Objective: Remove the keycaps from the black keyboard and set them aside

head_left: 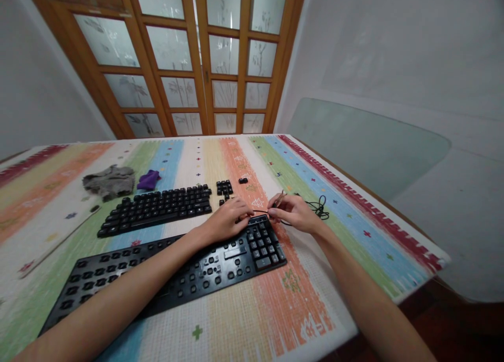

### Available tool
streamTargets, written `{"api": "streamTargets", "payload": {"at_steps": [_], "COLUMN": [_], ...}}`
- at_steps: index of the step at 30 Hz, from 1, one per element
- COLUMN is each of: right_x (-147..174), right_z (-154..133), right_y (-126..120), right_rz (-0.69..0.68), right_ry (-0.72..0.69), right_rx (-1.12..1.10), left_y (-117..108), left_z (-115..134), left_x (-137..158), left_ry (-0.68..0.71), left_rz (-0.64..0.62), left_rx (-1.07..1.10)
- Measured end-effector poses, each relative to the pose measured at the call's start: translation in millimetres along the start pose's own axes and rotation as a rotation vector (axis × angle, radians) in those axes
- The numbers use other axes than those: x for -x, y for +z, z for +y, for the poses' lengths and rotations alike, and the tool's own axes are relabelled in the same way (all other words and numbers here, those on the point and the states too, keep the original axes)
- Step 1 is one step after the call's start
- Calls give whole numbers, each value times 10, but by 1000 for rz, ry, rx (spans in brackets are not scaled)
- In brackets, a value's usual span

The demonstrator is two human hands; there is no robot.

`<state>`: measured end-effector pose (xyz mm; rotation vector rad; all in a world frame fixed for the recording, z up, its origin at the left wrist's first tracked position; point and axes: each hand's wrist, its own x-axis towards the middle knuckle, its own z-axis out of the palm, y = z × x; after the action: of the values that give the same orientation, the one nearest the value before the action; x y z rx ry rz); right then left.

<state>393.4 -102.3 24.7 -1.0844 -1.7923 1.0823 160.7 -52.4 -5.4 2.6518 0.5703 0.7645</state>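
Observation:
A black keyboard lies in front of me, many of its keys stripped off the left and middle part, while the number pad still has its keycaps. My left hand reaches over it, fingers closed at its far edge where the black cable begins. My right hand, just right of that edge, is closed with thumb and fingertips pinching the cable. A thin brownish piece shows between its fingers; its kind is unclear. The cable runs on behind the right hand to a loose coil.
Removed black keycaps stand in rows beyond the keyboard, with smaller groups and a pair to their right. A grey cloth, a purple cloth and a long pale strip lie left on the striped tablecloth.

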Motion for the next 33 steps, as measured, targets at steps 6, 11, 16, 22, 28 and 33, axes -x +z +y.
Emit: {"api": "streamTargets", "payload": {"at_steps": [6,11,16,22,28,33], "right_x": [16,32,25,4,-36,-70], "right_z": [-39,-9,-17,-69,-16,19], "right_y": [-17,-29,8,99,231,328], "right_rz": [-8,-40,-62,-67,58,141], "right_ry": [-46,-58,-73,-145,-104,-114], "right_rx": [69,80,135,241,291,313], "left_y": [11,8,25,20,29,19], "left_z": [-4,11,6,15,16,28], "left_x": [14,12,14,19,11,5], "left_ry": [-24,-37,-47,-51,-64,-77], "left_rz": [-19,-31,-31,-40,-51,-61], "left_rx": [7,4,11,18,-6,-19]}}
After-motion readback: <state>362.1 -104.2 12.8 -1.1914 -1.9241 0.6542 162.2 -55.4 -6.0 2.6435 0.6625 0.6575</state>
